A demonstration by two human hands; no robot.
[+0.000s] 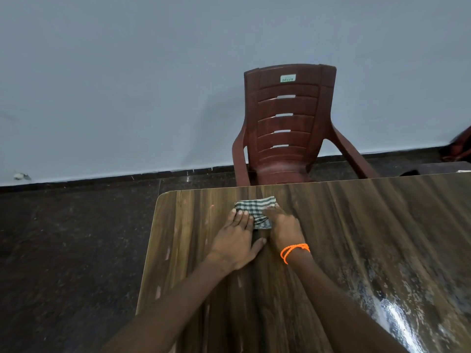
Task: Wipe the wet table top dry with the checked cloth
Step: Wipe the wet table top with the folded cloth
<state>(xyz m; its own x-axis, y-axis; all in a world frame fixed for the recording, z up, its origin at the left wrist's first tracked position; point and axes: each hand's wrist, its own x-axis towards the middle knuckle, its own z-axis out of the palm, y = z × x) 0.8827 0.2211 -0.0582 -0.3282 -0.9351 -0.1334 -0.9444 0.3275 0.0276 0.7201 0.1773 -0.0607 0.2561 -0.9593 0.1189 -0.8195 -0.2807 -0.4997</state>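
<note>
The wet table top (369,289) is still shiny. The soft, light checked cloth (254,208) is pressed flat by the left hand (235,240) and right hand (284,226), fingers straight; best held on top.

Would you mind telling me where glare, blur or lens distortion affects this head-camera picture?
In the head view, strong glare lies on the wet patch at the table top's near right; the same view's wide-angle lens bows the table's edges and the dark skirting; the left hand, right hand and checked cloth look slightly soft; light is dim and even, shadows faint.
</note>
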